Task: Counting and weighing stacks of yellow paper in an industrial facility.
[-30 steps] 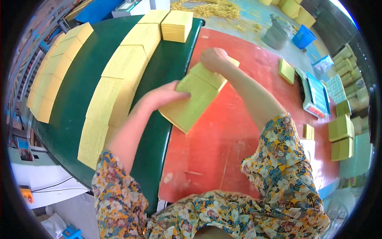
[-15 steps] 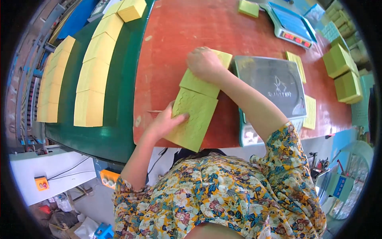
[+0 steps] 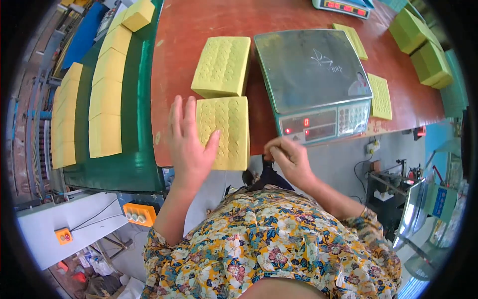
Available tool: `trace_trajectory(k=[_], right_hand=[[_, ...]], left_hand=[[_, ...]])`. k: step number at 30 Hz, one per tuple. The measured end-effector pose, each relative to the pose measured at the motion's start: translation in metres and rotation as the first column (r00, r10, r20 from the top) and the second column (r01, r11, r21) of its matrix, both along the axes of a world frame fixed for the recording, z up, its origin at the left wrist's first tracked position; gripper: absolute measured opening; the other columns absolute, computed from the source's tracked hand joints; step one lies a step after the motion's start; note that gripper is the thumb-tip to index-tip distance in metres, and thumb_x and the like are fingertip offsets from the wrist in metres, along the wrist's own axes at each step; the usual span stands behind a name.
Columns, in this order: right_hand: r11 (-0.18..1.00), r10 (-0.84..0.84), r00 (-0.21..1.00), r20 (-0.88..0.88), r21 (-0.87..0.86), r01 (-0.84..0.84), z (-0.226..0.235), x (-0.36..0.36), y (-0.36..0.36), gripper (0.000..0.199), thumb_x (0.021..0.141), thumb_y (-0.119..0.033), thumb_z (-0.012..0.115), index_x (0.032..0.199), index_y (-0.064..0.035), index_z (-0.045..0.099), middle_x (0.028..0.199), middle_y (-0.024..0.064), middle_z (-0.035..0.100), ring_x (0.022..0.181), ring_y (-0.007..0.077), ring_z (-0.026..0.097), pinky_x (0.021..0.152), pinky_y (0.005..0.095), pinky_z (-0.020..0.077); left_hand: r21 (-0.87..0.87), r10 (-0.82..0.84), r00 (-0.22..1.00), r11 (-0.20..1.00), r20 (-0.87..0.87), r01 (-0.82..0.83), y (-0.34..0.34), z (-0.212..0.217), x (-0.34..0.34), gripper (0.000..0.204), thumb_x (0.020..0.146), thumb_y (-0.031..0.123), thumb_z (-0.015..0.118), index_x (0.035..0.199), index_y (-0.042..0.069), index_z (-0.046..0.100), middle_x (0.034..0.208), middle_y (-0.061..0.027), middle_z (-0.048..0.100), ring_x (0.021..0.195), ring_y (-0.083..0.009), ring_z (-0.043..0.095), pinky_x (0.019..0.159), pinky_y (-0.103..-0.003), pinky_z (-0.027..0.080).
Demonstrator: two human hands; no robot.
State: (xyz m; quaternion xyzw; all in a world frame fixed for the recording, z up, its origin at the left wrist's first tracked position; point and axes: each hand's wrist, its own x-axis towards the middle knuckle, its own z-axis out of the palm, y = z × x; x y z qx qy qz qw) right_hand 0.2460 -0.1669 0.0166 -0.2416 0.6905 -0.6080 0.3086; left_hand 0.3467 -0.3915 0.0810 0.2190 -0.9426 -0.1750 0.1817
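Note:
Two stacks of yellow sheets with wavy, scalloped cut patterns stand one behind the other on the red table. My left hand [image 3: 191, 144] lies along the left side of the near stack [image 3: 226, 122], fingers stretched upward and thumb over its top. Just beyond, the far stack [image 3: 221, 65] sits slightly askew, with neither hand on it. By the table's front edge, between the near stack and the scale [image 3: 313, 70], my right hand [image 3: 291, 160] is closed with curled fingers. Whatever it may pinch is hidden.
Rows of yellow stacks [image 3: 107, 94] line the green surface [image 3: 134, 114] at left. Thin yellow pieces [image 3: 380, 97] lie right of the scale. Another scale [image 3: 343, 6] stands at the back, and more yellow stacks [image 3: 430, 65] at far right.
My right hand has left the far stack and come back to the table's front edge. My left hand has opened along the near stack's side. The stacks now sit straighter, and the view has shifted.

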Motion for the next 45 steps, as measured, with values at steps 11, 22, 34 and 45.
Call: trace_trajectory(k=[11,22,34,45], right_hand=[[0.846,-0.06,0.489,0.87,-0.215,0.487,-0.089,0.08,-0.032,0.026,0.097,-0.022,0.055,0.11,-0.0001,0.059,0.101,0.0098,0.065,0.097,0.023,0.064,0.092,0.0382,0.0495],[0.96,-0.021,0.993,0.12,-0.276,0.053,0.034,0.068,0.015,0.023,0.1,-0.022,0.057,0.1,0.0002,0.062,0.096,0.0039,0.054,0.092,0.0129,0.052,0.084,0.03,0.0437],[0.936,-0.344,0.35,-0.871,-0.288,0.205,0.154,-0.167,0.05,0.025,0.08,-0.005,0.065,0.105,-0.0032,0.066,0.108,0.0123,0.063,0.094,0.0311,0.058,0.084,0.0401,0.0474],[0.986,-0.151,0.286,-0.946,-0.123,0.112,0.137,-0.255,0.034,0.015,0.079,-0.007,0.067,0.094,-0.0054,0.07,0.094,0.008,0.067,0.086,0.0298,0.061,0.077,0.0401,0.0478]], left_hand=[[-0.046,-0.171,0.985,0.984,0.014,0.171,0.019,-0.043,0.002,0.054,0.097,0.03,0.055,0.143,0.003,0.044,0.153,-0.0242,0.031,0.133,-0.0442,0.04,0.107,-0.049,0.039],[0.832,-0.012,0.979,0.526,-0.203,0.178,0.015,-0.077,0.068,0.045,0.1,0.018,0.052,0.142,0.005,0.046,0.15,-0.0138,0.044,0.136,-0.0283,0.044,0.111,-0.039,0.038],[0.516,0.468,0.767,-0.568,-0.438,0.641,0.147,-0.013,-0.226,0.046,0.101,0.035,0.05,0.138,0.009,0.048,0.133,-0.0097,0.056,0.123,-0.0256,0.055,0.101,-0.043,0.049],[0.624,0.417,0.904,-0.682,-0.099,0.382,0.185,-0.031,-0.226,0.045,0.102,0.04,0.045,0.127,0.004,0.054,0.122,-0.0134,0.064,0.11,-0.0306,0.064,0.099,-0.047,0.051]])
